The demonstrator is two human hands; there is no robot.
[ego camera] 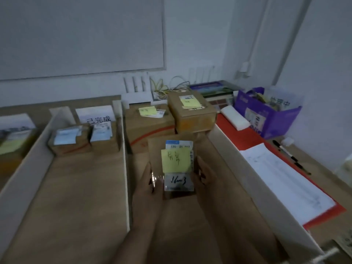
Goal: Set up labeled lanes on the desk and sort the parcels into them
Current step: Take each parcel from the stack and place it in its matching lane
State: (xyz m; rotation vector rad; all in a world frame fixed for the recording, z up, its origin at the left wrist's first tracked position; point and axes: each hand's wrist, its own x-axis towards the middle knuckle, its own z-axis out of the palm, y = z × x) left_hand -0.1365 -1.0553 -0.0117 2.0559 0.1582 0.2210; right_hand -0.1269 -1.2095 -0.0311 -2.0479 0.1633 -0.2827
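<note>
I hold a brown cardboard parcel (155, 149) between both hands over the middle lane; it carries a yellow sticky note (176, 161) and a white shipping label. My left hand (147, 182) grips its left edge and my right hand (206, 178) grips its right edge. White divider boards (124, 149) split the desk into lanes. Two small parcels (69, 139) sit in the left-centre lane before a printed lane sign (96, 115). Two larger boxes (191, 111) with sticky notes stand at the back of the middle lane.
A red folder with white paper sheets (285, 178) lies to the right, with pens (291, 157) beside it. A purple box (270, 111) of items stands at the back right. Another box (13, 138) sits in the far-left lane. Cables and a router stand by the wall.
</note>
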